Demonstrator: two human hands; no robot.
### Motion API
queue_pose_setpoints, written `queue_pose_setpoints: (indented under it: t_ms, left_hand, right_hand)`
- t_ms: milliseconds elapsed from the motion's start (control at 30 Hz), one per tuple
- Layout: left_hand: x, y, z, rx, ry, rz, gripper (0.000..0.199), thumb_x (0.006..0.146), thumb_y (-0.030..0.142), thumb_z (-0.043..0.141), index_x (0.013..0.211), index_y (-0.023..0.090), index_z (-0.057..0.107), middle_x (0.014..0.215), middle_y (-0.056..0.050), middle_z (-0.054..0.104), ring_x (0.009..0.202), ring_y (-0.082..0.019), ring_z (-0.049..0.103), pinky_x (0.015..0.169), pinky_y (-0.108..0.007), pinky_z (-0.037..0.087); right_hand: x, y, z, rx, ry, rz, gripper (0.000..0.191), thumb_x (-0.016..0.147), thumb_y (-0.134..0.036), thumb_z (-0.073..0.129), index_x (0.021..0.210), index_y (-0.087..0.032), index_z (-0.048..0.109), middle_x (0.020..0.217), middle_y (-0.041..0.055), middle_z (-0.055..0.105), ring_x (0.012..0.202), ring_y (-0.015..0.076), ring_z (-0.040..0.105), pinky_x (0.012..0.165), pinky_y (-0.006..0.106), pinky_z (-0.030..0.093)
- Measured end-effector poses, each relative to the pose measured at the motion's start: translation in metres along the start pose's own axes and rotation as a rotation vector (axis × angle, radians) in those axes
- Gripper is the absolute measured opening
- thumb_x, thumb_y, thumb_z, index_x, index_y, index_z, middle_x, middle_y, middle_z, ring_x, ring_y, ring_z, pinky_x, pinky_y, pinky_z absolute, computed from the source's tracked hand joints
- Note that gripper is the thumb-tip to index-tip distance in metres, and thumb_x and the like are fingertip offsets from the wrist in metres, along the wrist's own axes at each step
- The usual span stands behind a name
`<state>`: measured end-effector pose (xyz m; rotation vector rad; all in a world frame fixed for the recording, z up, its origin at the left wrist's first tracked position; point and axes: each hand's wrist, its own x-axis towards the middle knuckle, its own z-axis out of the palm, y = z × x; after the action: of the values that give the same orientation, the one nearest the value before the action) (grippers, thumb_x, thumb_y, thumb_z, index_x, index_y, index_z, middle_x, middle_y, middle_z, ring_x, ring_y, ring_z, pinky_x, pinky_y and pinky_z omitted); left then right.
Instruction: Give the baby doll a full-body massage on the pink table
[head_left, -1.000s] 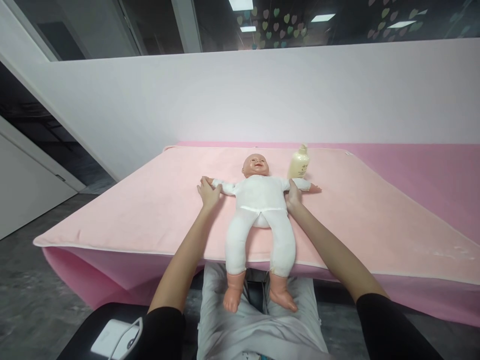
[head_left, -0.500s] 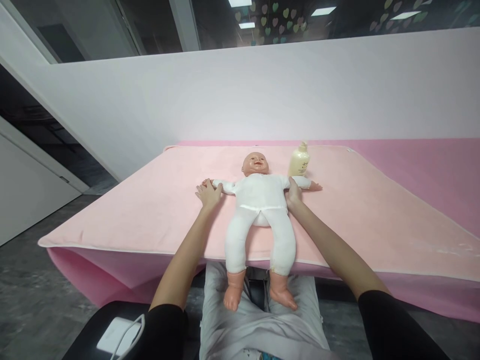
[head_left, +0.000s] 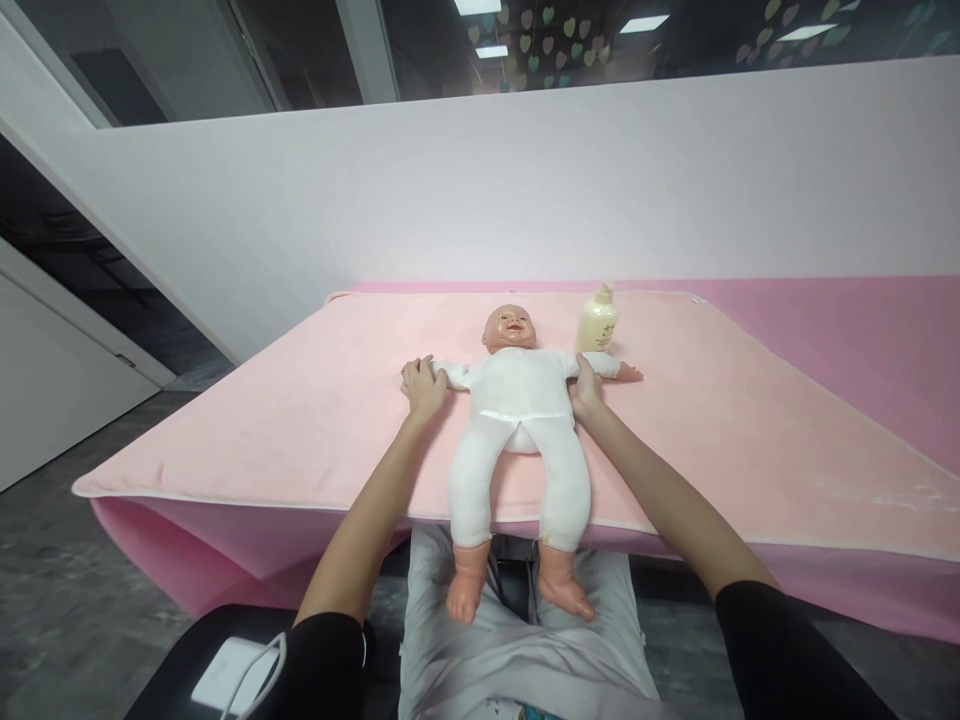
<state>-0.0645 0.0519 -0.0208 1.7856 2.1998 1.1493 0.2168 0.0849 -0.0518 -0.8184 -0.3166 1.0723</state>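
A baby doll (head_left: 521,385) in white cloth lies on its back, head away from me, arms spread, its feet hanging over the table's near edge. My left hand (head_left: 426,388) is closed around the doll's wrist on the left side and covers part of the doll's hand. On the other side, my right hand (head_left: 586,388) grips the doll's upper arm near the armpit, thumb on top; its other fingers are mostly hidden. Just beyond that arm stands a pale yellow pump bottle (head_left: 598,322).
Under the doll is a pink padded mat (head_left: 300,400) on a table with a darker pink cover (head_left: 840,350). A white wall (head_left: 525,190) rises behind the table. A white device with a cable (head_left: 234,672) rests on a black seat at lower left.
My left hand's fingers, spread over the doll's hand before, have drawn in around its wrist. The right hand, the doll and the bottle keep their places.
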Motion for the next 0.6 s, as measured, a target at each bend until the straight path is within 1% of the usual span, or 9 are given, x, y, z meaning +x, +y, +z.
queue_pose_setpoints:
  t_ms: [67, 200, 333, 467, 600]
  left_hand:
    - [0.002, -0.002, 0.001, -0.027, -0.01, 0.014, 0.049, 0.086, 0.029, 0.039, 0.131, 0.014, 0.051, 0.136, -0.019, 0.045, 0.133, -0.033, 0.033, 0.109, -0.051, 0.031]
    - [0.004, -0.007, 0.003, -0.048, -0.026, 0.07, 0.05, 0.086, 0.027, 0.037, 0.13, 0.007, 0.051, 0.135, -0.023, 0.043, 0.133, -0.033, 0.032, 0.109, -0.049, 0.031]
    - [0.005, -0.01, 0.005, -0.055, -0.017, 0.1, 0.047, 0.087, 0.027, 0.036, 0.126, 0.009, 0.054, 0.132, -0.022, 0.045, 0.133, -0.034, 0.031, 0.107, -0.052, 0.032]
    - [0.005, -0.01, 0.005, -0.054, -0.012, 0.124, 0.045, 0.086, 0.027, 0.036, 0.122, 0.01, 0.057, 0.13, -0.021, 0.047, 0.132, -0.033, 0.032, 0.108, -0.051, 0.03]
    - [0.004, -0.008, 0.002, -0.047, -0.018, 0.117, 0.043, 0.086, 0.027, 0.036, 0.121, 0.013, 0.057, 0.129, -0.02, 0.048, 0.133, -0.032, 0.032, 0.107, -0.051, 0.03]
  right_hand:
    - [-0.003, -0.002, 0.002, 0.0, 0.055, 0.026, 0.015, 0.076, -0.029, 0.064, 0.086, -0.02, 0.057, 0.079, -0.0012, 0.069, 0.076, 0.0151, 0.067, 0.071, 0.029, 0.06]
    - [-0.006, -0.005, 0.003, -0.006, 0.035, 0.035, 0.015, 0.076, -0.029, 0.064, 0.086, -0.019, 0.057, 0.079, -0.0009, 0.069, 0.077, 0.0153, 0.067, 0.071, 0.028, 0.06]
    - [-0.009, -0.008, 0.005, -0.01, 0.038, 0.045, 0.014, 0.077, -0.029, 0.063, 0.085, -0.019, 0.058, 0.079, -0.0005, 0.069, 0.076, 0.0152, 0.067, 0.071, 0.028, 0.06]
    - [-0.013, -0.01, 0.007, 0.001, 0.051, 0.055, 0.013, 0.078, -0.027, 0.062, 0.086, -0.019, 0.058, 0.081, -0.0004, 0.07, 0.076, 0.0149, 0.067, 0.07, 0.027, 0.059]
    - [-0.013, -0.01, 0.007, 0.008, 0.031, 0.047, 0.012, 0.078, -0.027, 0.061, 0.086, -0.02, 0.057, 0.079, -0.0012, 0.069, 0.075, 0.0147, 0.067, 0.07, 0.027, 0.059]
